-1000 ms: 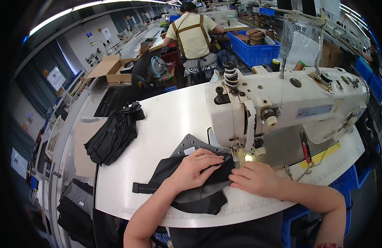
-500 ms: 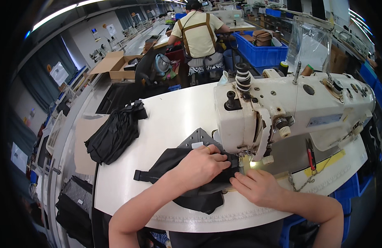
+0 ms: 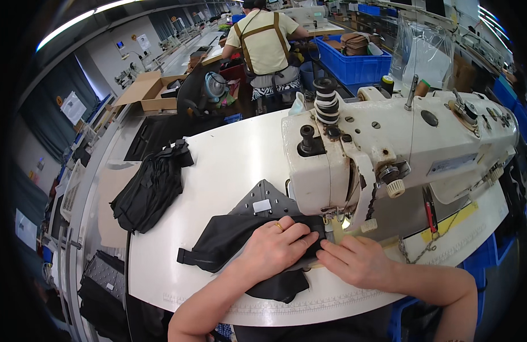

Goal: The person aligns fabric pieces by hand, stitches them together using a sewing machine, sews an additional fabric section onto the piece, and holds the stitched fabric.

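A black fabric piece point(image 3: 218, 236) lies under the head of a white sewing machine point(image 3: 332, 165). My left hand point(image 3: 277, 245), with a ring on one finger, is closed on the fabric's edge just left of the presser foot. Close beside it, my right hand point(image 3: 354, 259) pinches the same edge in front of the needle area; the fingertips nearly meet. Behind the fabric a grey studded panel point(image 3: 269, 199) with a white label sticks out. One black flap point(image 3: 283, 285) hangs toward me on the table. Fingers hide the edge being held, and the needle tip is hard to make out.
A bundle of black pieces point(image 3: 152, 185) rests on the left of the white table point(image 3: 229, 154). Red-handled snips point(image 3: 430, 211) and a chain point(image 3: 426, 251) lie to the right. More dark pieces point(image 3: 104, 279) sit lower left. A co-worker point(image 3: 266, 45) sits ahead beside a blue crate point(image 3: 354, 62).
My left hand has moved back toward me along the fabric, and its fingers have curled more. The right hand stays near the presser foot. The whole view has shifted slightly.
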The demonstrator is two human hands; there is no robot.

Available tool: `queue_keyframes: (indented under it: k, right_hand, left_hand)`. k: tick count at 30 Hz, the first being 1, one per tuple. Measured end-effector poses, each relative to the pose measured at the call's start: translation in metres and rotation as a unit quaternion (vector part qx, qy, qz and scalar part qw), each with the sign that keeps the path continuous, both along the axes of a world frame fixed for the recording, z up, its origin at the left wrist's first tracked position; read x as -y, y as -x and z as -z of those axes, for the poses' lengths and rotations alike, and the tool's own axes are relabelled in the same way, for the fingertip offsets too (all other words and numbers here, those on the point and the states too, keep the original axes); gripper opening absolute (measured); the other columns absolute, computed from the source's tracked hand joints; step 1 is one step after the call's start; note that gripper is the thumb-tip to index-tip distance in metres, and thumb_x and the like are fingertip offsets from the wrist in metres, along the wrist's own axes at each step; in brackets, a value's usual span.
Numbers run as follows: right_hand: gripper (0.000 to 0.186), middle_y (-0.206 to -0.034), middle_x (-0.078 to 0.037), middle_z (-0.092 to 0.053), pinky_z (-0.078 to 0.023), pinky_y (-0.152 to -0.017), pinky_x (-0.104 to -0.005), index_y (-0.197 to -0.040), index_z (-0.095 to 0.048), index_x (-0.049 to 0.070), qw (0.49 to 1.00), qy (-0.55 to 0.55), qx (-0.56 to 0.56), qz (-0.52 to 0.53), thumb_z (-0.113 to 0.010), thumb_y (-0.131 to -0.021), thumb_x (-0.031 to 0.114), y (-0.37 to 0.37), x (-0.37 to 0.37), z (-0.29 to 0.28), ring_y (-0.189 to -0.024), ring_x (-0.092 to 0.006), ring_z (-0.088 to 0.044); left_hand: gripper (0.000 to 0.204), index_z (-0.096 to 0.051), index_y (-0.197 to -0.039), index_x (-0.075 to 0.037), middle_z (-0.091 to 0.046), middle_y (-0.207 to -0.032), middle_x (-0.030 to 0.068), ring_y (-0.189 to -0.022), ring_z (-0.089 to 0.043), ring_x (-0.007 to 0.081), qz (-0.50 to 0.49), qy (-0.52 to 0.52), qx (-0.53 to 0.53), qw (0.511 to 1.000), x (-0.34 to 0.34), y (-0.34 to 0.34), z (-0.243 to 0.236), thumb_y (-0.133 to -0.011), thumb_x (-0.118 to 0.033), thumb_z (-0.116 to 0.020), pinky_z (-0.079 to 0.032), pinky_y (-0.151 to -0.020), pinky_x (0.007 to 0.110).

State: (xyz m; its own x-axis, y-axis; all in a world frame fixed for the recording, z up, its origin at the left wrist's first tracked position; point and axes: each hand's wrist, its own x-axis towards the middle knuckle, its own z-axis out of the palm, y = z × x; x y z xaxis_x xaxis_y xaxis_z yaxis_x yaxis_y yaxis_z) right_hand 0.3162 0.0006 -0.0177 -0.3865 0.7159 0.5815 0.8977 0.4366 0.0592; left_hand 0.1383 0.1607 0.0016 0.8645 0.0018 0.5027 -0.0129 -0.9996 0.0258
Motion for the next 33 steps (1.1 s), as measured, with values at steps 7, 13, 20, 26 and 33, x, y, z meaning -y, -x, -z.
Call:
queue_keyframes:
  k: [7, 13, 20, 26, 33]
  right_hand:
    - [0.029, -0.104, -0.009, -0.068, -0.05, -0.063, -0.026, -0.101, -0.07, 0.003, 1.0, 0.004, -0.002, 0.001, -0.068, -0.075, 0.015, 0.0, 0.0, 0.002, -0.083, -0.0174, -0.06]
    - [0.025, -0.1, -0.007, -0.067, -0.05, -0.063, -0.0261, -0.098, -0.068, 0.004, 1.0, 0.003, -0.012, 0.0, -0.068, -0.075, 0.014, 0.001, -0.003, 0.001, -0.082, -0.0167, -0.06]
    - [0.019, -0.097, -0.002, -0.067, -0.049, -0.061, -0.0247, -0.09, -0.066, 0.008, 0.999, -0.003, -0.034, 0.018, -0.072, -0.073, 0.015, 0.003, -0.003, 0.004, -0.079, -0.0147, -0.059]
    - [0.023, -0.103, -0.001, -0.067, -0.049, -0.067, -0.0296, -0.092, -0.066, 0.011, 0.99, 0.003, -0.094, 0.103, -0.077, -0.078, 0.026, 0.005, 0.002, -0.007, -0.081, -0.0151, -0.061]
    - [0.024, -0.112, -0.003, -0.068, -0.05, -0.075, -0.0322, -0.095, -0.068, 0.012, 0.997, 0.023, -0.041, 0.067, -0.078, -0.081, 0.029, -0.004, 0.001, 0.0, -0.089, -0.0165, -0.064]
  left_hand:
    - [0.029, -0.075, -0.1, -0.009, -0.069, -0.108, -0.0025, -0.089, -0.061, 0.0156, 0.024, 0.033, -0.006, 0.999, -0.002, -0.003, 0.006, -0.073, -0.014, -0.069, -0.054, -0.074, 0.027]
    - [0.03, -0.075, -0.101, -0.009, -0.07, -0.111, -0.0013, -0.1, -0.061, 0.0177, 0.028, 0.03, 0.015, 0.999, -0.003, -0.003, 0.009, -0.073, -0.015, -0.069, -0.054, -0.083, 0.03]
    - [0.027, -0.075, -0.103, -0.009, -0.07, -0.113, 0.001, -0.106, -0.063, 0.0209, 0.034, 0.105, -0.015, 0.994, -0.001, -0.004, 0.006, -0.077, -0.012, -0.072, -0.054, -0.09, 0.033]
    - [0.028, -0.075, -0.104, -0.011, -0.07, -0.113, 0.0021, -0.107, -0.063, 0.0214, 0.026, 0.097, 0.0, 0.995, 0.004, -0.003, 0.008, -0.076, -0.012, -0.074, -0.055, -0.092, 0.033]
    - [0.028, -0.075, -0.106, -0.013, -0.071, -0.115, 0.0005, -0.109, -0.063, 0.0213, 0.017, 0.086, 0.006, 0.996, 0.001, -0.001, 0.015, -0.078, -0.012, -0.074, -0.053, -0.097, 0.033]
